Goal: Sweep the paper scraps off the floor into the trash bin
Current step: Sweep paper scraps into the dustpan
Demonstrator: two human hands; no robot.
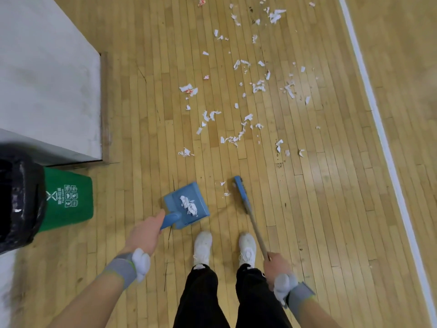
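Observation:
My left hand (144,233) grips the handle of a blue dustpan (201,200), which holds a small pile of white paper scraps (188,204). My right hand (276,266) holds the wooden stick of a broom; its blue broom head (240,185) is by the floor just right of the dustpan. Many white paper scraps (236,136), a few with red marks, lie scattered over the wooden floor ahead of me. The green trash bin (68,197) with a black bag (21,200) stands at the left edge, left of the dustpan.
A grey-white wall corner (47,79) juts in at the left, behind the bin. A white painted line (378,119) runs diagonally across the floor on the right. My own white shoes (203,247) and black trousers are at the bottom centre.

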